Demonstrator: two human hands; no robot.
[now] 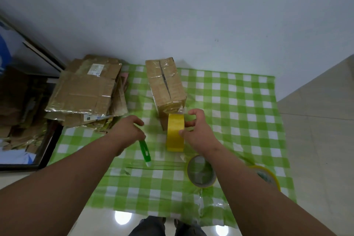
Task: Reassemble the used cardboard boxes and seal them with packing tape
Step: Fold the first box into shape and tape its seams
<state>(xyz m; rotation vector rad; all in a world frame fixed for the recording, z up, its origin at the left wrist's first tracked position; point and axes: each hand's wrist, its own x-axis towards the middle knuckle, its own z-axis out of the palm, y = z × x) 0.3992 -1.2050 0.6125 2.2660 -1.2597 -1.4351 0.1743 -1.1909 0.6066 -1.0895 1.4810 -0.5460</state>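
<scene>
Looking for writing first, I find only a white label (97,69) on the pile of flattened cardboard (86,94) out beyond my left hand (128,130); its print is too small to read, and a second strip of label at the pile's near edge is just as unreadable.

My left hand reaches forward with the forearm angled in from the lower left, fingers curled round the top of a green cutter (145,151), whose white tip points back toward me. My right hand (197,132) comes in from the lower right and grips a yellow roll of tape (175,132) standing on edge, thumb on the near side of the roll and fingers hooked over the far side. A clear strip of tape runs from the roll's top to the near end of the cardboard box (165,88), which sits just past both hands and touches the roll. The box's top flaps meet along a dark seam under shiny tape.

Everything lies on a green checked cloth (239,113) spread on the floor. Nearer me than my right hand, beside that forearm, lie two more tape rolls (201,171) flat on the cloth.
</scene>
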